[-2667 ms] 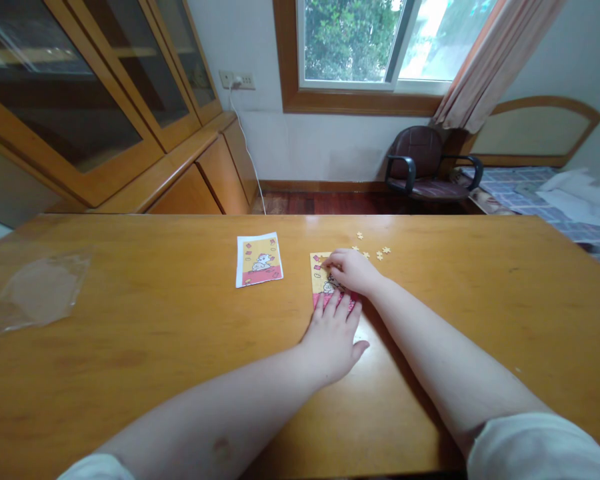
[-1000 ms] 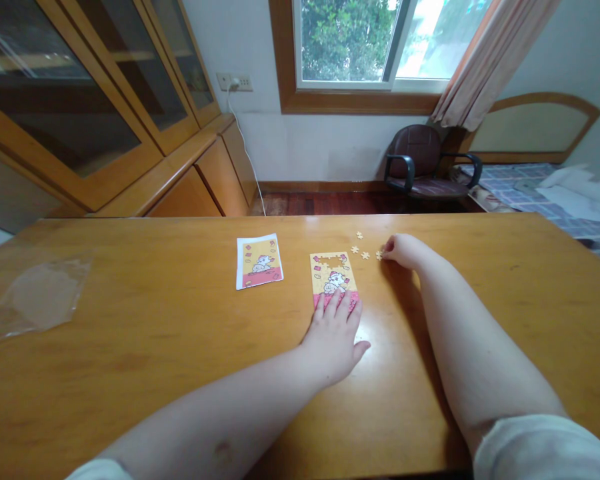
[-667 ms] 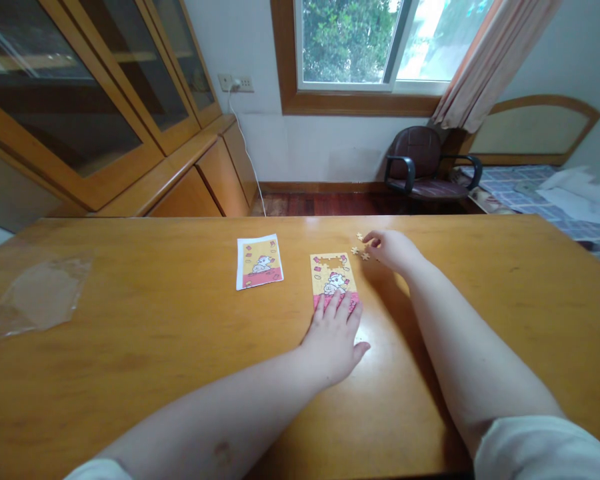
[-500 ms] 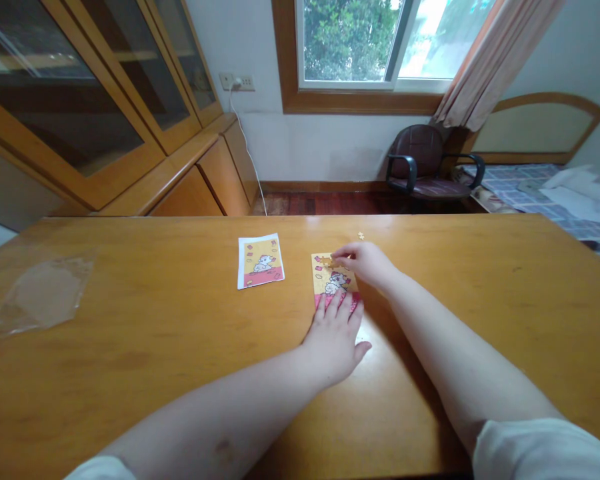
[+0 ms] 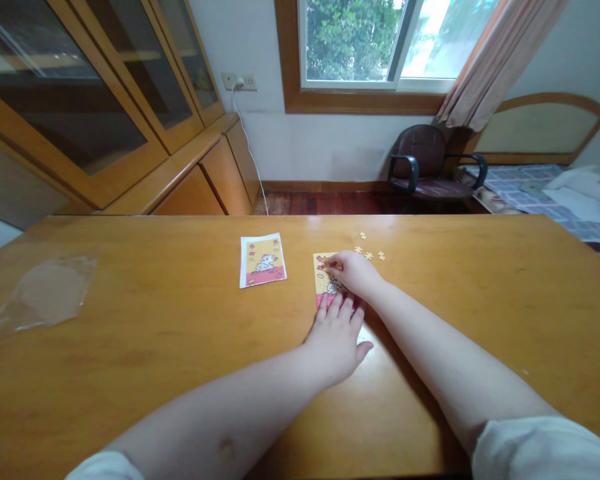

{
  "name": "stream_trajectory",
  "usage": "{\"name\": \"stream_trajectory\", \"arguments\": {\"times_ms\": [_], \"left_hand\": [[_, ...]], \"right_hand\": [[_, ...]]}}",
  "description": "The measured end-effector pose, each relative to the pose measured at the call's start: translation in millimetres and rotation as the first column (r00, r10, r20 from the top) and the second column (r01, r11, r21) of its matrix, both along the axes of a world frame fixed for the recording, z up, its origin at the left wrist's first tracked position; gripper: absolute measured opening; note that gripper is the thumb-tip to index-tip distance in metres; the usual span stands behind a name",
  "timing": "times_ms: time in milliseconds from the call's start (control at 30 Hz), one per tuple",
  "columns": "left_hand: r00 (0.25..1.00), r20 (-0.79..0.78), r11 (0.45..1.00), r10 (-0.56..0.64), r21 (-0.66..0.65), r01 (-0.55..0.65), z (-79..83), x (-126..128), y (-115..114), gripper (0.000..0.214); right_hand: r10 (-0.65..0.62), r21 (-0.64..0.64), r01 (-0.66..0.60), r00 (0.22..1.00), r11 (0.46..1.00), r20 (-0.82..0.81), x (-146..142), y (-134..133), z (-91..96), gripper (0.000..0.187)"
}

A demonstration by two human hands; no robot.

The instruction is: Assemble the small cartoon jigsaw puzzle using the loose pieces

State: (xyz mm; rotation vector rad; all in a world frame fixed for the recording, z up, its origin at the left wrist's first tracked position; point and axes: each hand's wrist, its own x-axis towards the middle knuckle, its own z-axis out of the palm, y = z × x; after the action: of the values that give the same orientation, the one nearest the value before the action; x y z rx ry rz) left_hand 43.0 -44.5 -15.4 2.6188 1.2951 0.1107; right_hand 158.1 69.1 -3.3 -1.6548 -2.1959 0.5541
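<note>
A small jigsaw puzzle, yellow above and pink below with a white cartoon animal, lies on the wooden table. My left hand rests flat on its lower end, fingers spread and thumb out. Over the upper part, my right hand pinches thumb and fingers together at a small yellow puzzle piece, mostly hidden by the fingertips. Several loose yellow puzzle pieces lie just beyond and to the right of the right hand. Left of the puzzle is a printed picture card with the same design and a white border.
A clear plastic bag lies at the left of the table. Past the far edge are a wooden cabinet, an office chair and a bed under a curtained window.
My right hand has moved left and slightly nearer over the puzzle. Several loose pieces formerly behind it now show. My left hand stays on the puzzle.
</note>
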Motion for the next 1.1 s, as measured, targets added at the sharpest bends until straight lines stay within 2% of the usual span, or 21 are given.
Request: {"name": "stream_trajectory", "arguments": {"times_ms": [167,267,367,867,1100], "left_hand": [[1.000,-0.019,1.000,0.003,-0.009,-0.003,1.9,0,0,0.069],[1.000,-0.008,1.000,0.001,-0.001,-0.001,1.7,0,0,0.070],[1.000,0.001,1.000,-0.002,0.009,0.002,0.5,-1,0,0.070],[1.000,-0.006,1.000,0.003,-0.003,-0.003,-0.6,0,0,0.070],[1.000,-0.013,1.000,0.003,0.010,-0.003,-0.8,0,0,0.070]], "right_hand": [[0.053,0.078,-0.068,0.983,0.995,0.176,4,-5,12.4,0.022],[0.199,0.079,-0.237,0.923,0.968,0.330,7,-10,22.8,0.030],[0.258,0.068,-0.314,0.870,0.947,0.420,9,-12,27.4,0.038],[0.228,0.039,-0.268,0.881,0.963,0.415,11,-8,22.1,0.042],[0.197,-0.042,-0.199,0.878,0.979,0.436,10,-7,23.9,0.044]]}}
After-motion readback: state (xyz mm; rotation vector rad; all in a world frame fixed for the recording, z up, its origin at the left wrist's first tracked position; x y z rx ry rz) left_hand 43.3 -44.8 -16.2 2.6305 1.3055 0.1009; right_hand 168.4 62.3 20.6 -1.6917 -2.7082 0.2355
